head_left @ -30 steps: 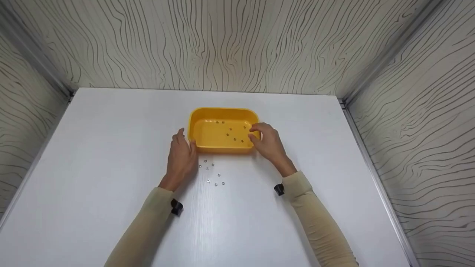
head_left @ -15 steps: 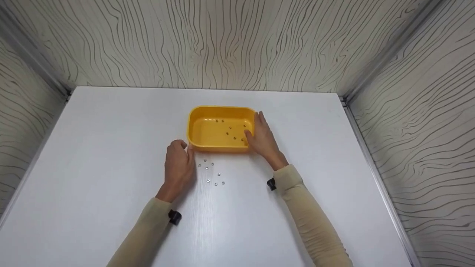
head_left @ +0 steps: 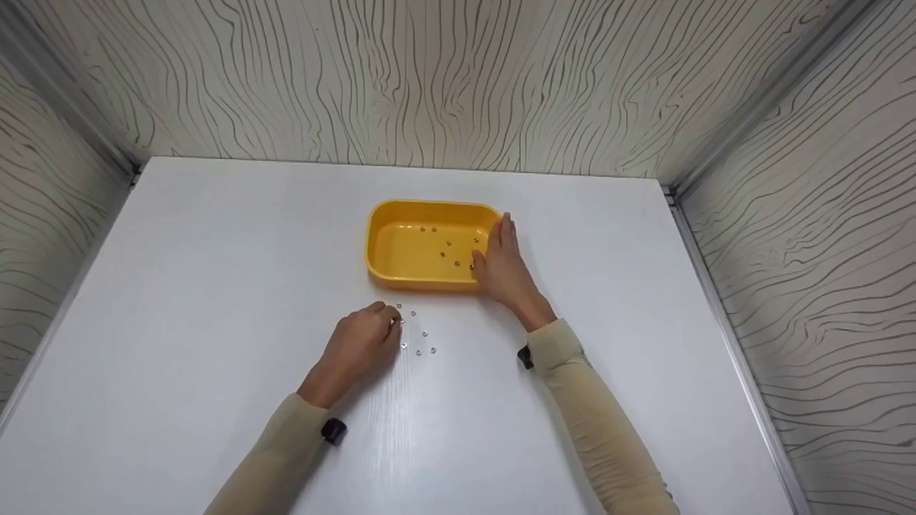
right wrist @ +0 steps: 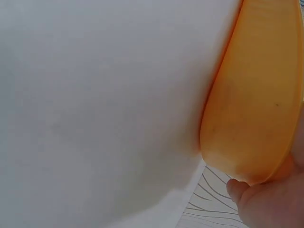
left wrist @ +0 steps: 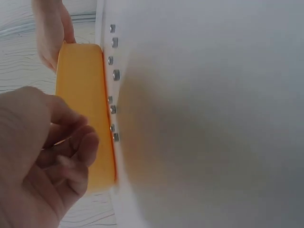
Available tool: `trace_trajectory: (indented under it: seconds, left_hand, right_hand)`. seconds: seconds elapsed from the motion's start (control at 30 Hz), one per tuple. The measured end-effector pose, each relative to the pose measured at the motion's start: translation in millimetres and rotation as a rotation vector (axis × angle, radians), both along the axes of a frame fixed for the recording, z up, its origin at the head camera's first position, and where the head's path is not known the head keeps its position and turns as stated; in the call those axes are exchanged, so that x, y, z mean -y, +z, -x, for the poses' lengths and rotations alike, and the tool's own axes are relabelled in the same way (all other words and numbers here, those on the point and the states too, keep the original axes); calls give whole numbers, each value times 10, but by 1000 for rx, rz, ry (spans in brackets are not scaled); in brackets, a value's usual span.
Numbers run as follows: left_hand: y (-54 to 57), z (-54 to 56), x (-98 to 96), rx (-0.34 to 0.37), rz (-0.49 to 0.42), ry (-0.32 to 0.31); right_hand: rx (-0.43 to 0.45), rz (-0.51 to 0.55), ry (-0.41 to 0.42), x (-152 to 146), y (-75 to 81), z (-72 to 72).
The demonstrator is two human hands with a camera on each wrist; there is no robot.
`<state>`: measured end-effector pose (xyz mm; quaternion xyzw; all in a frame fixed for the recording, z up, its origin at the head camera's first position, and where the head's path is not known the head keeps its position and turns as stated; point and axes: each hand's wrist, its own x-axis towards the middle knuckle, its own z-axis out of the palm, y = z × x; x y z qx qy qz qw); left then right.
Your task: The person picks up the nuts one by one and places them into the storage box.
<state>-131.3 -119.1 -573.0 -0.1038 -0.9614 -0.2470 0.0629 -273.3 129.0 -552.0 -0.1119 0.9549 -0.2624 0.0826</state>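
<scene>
A yellow plastic tub stands on the white table with several small metal nuts scattered on its floor. My right hand grips its right end, thumb over the rim and fingers along the outside; the right wrist view shows the tub wall beside that hand. In front of the tub lie several more silver nuts, lined up along the tub's base in the left wrist view. My left hand is by the leftmost of these, fingers curled and thumb close to the index finger, with nothing visible between them.
The white table reaches to wood-grain panels at the back and sides. Metal profiles run along the corners. Both wrists carry small black devices on beige sleeves.
My left hand has left the tub's left side and come down to the loose nuts, its fingers curling. My right hand has moved from over the tub's right end to gripping its wall.
</scene>
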Motion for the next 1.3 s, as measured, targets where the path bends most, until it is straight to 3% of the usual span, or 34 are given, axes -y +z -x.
trace_trajectory:
  seconds: [0.17, 0.37, 0.97, 1.3]
  left_hand:
    - [-21, -99, -28, -58, 42, -74]
    - [-50, -168, -33, -144, 140, -132]
    - [-81, -153, -106, -105, 119, -216]
    - [-69, -133, -115, -123, 219, -253]
  right_hand:
    - [52, 79, -26, -4, 1, 15]
    - [39, 110, -24, 0, 8, 26]
    - [54, 145, -51, 19, -19, 14]
    - [69, 141, -75, 9, -35, 13]
